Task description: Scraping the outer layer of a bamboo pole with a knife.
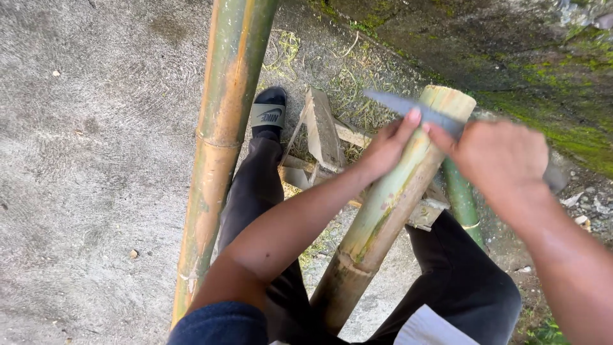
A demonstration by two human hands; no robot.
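Note:
A thick green-yellow bamboo section (383,211) leans up between my legs, its cut end at the upper right. My left hand (386,145) grips it just below that end, one fingertip touching the blade. My right hand (504,160) holds the handle of a long grey knife (408,107), whose blade lies across the top edge of the bamboo and points left.
A long bamboo pole (220,134) runs down the left over the concrete ground (89,160). Wooden offcuts (322,128) and green shavings lie beyond my sandalled foot (268,112). A thinner green stalk (461,201) stands at the right beside a mossy wall (543,70).

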